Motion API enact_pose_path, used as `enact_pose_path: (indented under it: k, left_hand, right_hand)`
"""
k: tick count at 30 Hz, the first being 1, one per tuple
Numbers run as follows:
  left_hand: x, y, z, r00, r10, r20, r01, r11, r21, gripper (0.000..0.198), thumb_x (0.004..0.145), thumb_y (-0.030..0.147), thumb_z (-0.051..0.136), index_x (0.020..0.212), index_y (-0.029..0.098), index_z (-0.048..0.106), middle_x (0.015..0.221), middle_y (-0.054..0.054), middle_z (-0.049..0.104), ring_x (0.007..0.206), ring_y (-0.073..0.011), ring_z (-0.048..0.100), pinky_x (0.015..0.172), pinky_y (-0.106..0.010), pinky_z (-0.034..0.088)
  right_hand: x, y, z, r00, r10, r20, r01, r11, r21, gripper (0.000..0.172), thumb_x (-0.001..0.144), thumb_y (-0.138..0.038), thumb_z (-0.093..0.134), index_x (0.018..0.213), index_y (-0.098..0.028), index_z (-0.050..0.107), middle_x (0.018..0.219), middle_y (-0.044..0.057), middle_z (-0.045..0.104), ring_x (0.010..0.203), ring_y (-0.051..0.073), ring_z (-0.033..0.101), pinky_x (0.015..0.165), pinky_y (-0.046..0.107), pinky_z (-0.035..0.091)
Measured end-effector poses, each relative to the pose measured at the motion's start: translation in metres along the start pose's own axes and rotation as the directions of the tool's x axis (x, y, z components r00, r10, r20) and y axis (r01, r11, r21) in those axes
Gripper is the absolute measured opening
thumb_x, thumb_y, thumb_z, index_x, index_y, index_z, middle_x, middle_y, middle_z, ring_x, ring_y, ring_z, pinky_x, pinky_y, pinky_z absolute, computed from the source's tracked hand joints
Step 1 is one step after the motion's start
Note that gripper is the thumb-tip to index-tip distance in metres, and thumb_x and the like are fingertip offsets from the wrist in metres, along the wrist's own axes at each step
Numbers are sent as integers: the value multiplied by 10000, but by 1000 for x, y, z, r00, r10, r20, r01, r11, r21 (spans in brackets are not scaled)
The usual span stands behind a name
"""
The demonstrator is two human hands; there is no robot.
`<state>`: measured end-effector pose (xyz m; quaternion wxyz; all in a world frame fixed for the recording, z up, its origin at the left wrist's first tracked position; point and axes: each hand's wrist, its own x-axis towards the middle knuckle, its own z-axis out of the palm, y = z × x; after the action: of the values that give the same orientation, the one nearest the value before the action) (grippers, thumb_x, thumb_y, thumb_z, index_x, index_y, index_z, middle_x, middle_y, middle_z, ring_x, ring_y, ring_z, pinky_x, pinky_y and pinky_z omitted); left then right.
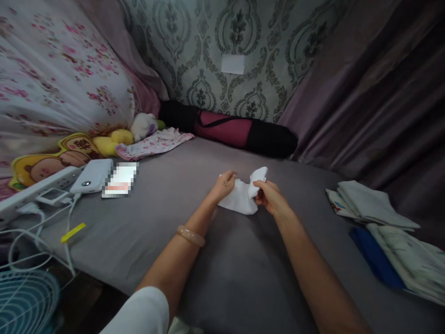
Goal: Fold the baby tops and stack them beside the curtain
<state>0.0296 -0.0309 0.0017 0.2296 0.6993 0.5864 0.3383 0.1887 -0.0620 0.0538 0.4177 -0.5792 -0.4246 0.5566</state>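
Observation:
A small white cloth (239,199) is stretched between my two hands above the grey bed sheet; what kind of piece it is I cannot make out. My left hand (225,184) grips its left end, with the fingertips partly hidden. On the other side, my right hand (271,195) pinches the bunched right end, and a folded flap stands up above the thumb. A pale bangle (190,236) circles my left wrist area.
Folded cloths (368,204) and a blue folded piece (375,257) lie at the right. A black and maroon long bag (224,130) rests along the wall. At left are a power strip (38,190), a white power bank (92,176), cables, plush toys (116,141) and a blue fan (26,301).

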Motion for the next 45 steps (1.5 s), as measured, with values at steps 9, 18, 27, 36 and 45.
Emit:
enact_pose_path:
  k: [9, 18, 27, 36, 45]
  left_hand:
    - [-21, -52, -27, 916, -388, -99, 274, 787, -553, 208, 825, 236, 502, 872, 104, 656, 778, -89, 691, 650, -146, 620, 613, -232, 491]
    - [-20, -56, -20, 933, -356, -60, 279, 817, -504, 224, 816, 257, 500, 731, 111, 648, 656, -35, 639, 570, -121, 544, 574, -221, 422]
    - [-24, -47, -20, 933, -336, -127, 286, 909, -304, 296, 907, 326, 504, 975, 101, 683, 675, -29, 602, 647, -150, 559, 620, -238, 424]
    - [-36, -42, -14, 987, -143, -72, 134, 983, -123, 464, 790, 203, 643, 1251, 161, 609, 946, -56, 653, 851, -181, 614, 818, -284, 474]
    - [-36, -38, -18, 979, -157, -129, 156, 988, -20, 443, 786, 129, 590, 1224, 143, 653, 980, -81, 592, 853, -175, 587, 861, -301, 472]
  right_hand:
    - [18, 20, 58, 986, -125, 113, 167, 809, -563, 160, 772, -202, 565, 928, -165, 566, 515, -47, 579, 359, 101, 519, 349, 170, 378]
    - [18, 26, 84, 989, -85, 118, 146, 573, -806, 359, 863, -339, 541, 1127, -110, 619, 814, 117, 734, 479, 177, 644, 475, 252, 472]
    - [22, 25, 78, 973, 85, 214, 47, 837, -545, 298, 1003, -342, 401, 1055, -121, 595, 827, 106, 731, 531, 144, 663, 483, 224, 505]
    - [43, 16, 12, 945, -327, -28, 262, 803, -535, 356, 966, -232, 323, 1141, -98, 603, 1021, 163, 714, 660, 158, 681, 580, 265, 525]
    - [44, 37, 24, 814, -544, 206, 484, 438, -758, 492, 978, -276, 326, 1425, -109, 445, 1550, 162, 357, 1463, 252, 254, 1200, 456, 177]
